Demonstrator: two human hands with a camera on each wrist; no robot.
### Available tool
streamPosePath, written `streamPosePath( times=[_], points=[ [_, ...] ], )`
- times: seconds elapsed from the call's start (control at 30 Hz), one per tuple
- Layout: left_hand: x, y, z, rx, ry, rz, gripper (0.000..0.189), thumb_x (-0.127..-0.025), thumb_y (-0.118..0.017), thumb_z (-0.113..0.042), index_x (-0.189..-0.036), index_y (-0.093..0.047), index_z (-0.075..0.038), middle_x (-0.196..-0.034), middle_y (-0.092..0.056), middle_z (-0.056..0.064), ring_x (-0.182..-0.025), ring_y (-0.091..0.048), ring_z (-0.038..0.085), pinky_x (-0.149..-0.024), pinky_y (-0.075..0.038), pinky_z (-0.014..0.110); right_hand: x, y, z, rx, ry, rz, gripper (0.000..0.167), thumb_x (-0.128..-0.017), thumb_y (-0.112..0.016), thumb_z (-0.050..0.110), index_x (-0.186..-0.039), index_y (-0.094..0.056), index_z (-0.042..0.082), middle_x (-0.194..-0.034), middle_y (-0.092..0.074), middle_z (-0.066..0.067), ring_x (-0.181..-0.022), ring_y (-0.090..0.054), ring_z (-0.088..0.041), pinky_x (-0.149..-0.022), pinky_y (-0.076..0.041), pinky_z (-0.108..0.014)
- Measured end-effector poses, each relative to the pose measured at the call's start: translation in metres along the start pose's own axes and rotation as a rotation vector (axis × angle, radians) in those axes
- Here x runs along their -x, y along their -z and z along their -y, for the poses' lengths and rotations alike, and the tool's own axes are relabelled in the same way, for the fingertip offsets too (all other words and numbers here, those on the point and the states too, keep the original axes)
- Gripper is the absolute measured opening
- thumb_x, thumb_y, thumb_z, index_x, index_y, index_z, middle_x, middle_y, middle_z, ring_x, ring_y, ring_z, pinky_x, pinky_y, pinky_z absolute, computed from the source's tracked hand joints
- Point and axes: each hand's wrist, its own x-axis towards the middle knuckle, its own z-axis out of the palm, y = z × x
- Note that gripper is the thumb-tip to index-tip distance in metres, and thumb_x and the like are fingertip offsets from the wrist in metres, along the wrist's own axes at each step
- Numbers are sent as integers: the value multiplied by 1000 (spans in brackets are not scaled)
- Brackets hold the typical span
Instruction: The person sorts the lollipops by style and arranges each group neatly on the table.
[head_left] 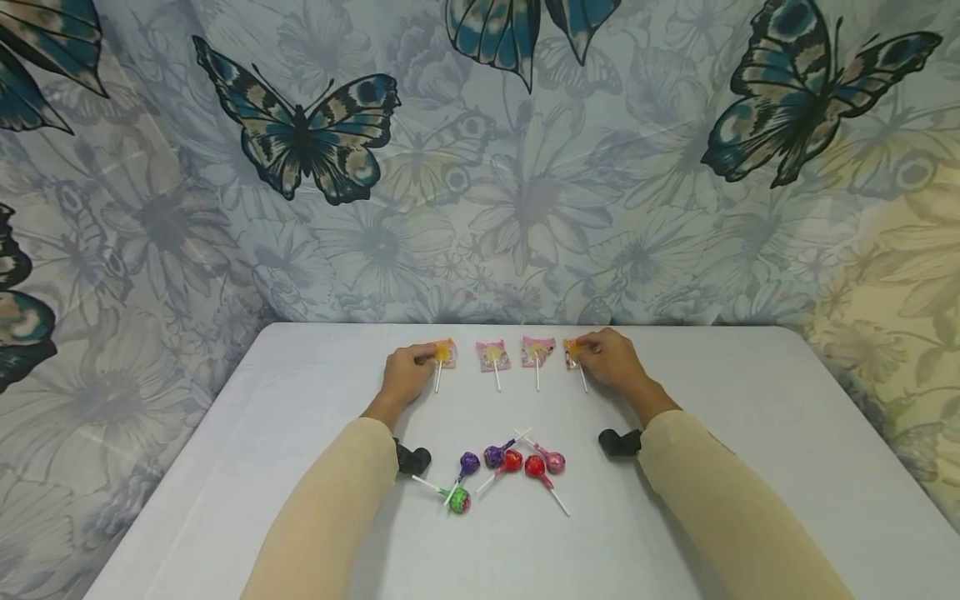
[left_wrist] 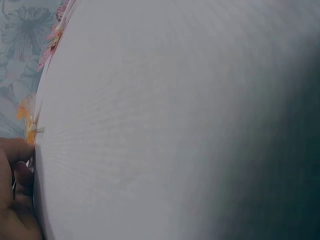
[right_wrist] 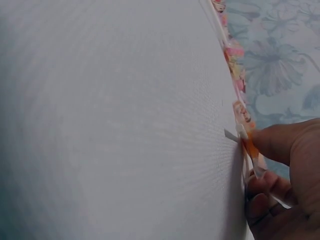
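Along the far side of the white table lies a row of flat lollipops in clear printed wrappers, sticks toward me. My left hand pinches the wrapper edge of the leftmost one, an orange lollipop. At the row's other end my right hand holds another orange lollipop by its wrapper, thumb on top in the right wrist view; the fingers partly cover it. Between the hands rest two pink-wrapped lollipops, one on the left and one on the right.
Nearer to me lie several round lollipops: a green one, a purple one, red ones and a pink one among them. Behind the table hangs a butterfly-print cloth. Black wrist cameras protrude from both sleeves.
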Motion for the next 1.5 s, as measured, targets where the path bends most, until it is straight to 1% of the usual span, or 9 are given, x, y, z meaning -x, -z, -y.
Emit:
streamPosePath(
  times=[0.2, 0.47, 0.6, 0.77, 0.93, 1.17, 1.23, 1.33, 1.5],
  points=[
    [0, 0, 0, 20, 14, -5, 28, -86, -64, 0, -113, -72, -7, -118, -66, 8, -113, -58, 24, -93, -46, 36, 2, 2, 0, 6, -17, -1, 31, -87, -66, 12, -114, -68, -2, -103, -57, -17, -89, -53, -31, -76, -46, -44],
    [0, 1, -1, 43, 27, -8, 29, -85, -64, 2, -112, -72, -7, -116, -67, 7, -101, -60, 22, -88, -47, 35, 3, 3, 1, 4, -17, -20, 30, -87, -64, 10, -114, -68, -3, -107, -57, -20, -91, -54, -33, -79, -47, -47],
    [1, 1, -2, 49, 37, -7, 29, -86, -65, 1, -113, -72, -7, -118, -66, 6, -104, -59, 22, -89, -47, 35, 3, 3, -2, -3, -2, -23, 30, -88, -64, 11, -115, -68, -3, -109, -57, -20, -95, -56, -35, -80, -47, -49],
    [3, 1, -4, 64, 45, -9, 28, -86, -66, 1, -113, -72, -6, -119, -66, 7, -106, -59, 22, -90, -47, 36, 3, 3, -6, -7, 13, -21, 31, -89, -64, 14, -116, -68, -3, -107, -57, -19, -96, -57, -35, -80, -47, -49],
    [3, 2, -4, 97, 49, -13, 27, -86, -65, 1, -111, -72, -6, -121, -65, 7, -107, -58, 21, -90, -46, 35, 4, 4, -6, -28, 16, -20, 32, -90, -64, 15, -116, -67, -3, -107, -56, -18, -98, -57, -36, -80, -47, -49],
    [6, 6, -4, 111, 63, -22, 28, -86, -65, 1, -112, -72, -6, -123, -64, 5, -106, -57, 21, -89, -46, 35, 8, 9, -2, -32, 22, -32, 32, -90, -62, 15, -116, -67, -3, -110, -57, -20, -96, -57, -37, -80, -47, -49],
    [7, 7, -4, 124, 62, -21, 29, -85, -65, 1, -112, -72, -5, -123, -64, 5, -103, -57, 22, -88, -47, 35, 9, 11, 0, -42, 16, -30, 31, -90, -62, 15, -116, -67, -2, -112, -56, -21, -97, -57, -37, -80, -48, -50],
    [7, 8, -4, 148, 65, -27, 28, -86, -66, -1, -113, -72, -5, -122, -64, 4, -99, -56, 22, -84, -47, 34, 11, 13, 3, -57, 36, -43, 30, -90, -63, 15, -115, -67, -2, -112, -57, -22, -96, -58, -39, -80, -48, -50],
    [5, 14, -11, 197, 72, -27, 26, -88, -67, -5, -113, -71, -4, -122, -64, 2, -86, -55, 19, -66, -48, 27, 15, 23, 12, -58, 69, -64, 31, -91, -66, 18, -117, -67, 0, -116, -57, -23, -90, -59, -35, -73, -50, -46]
  ],
)
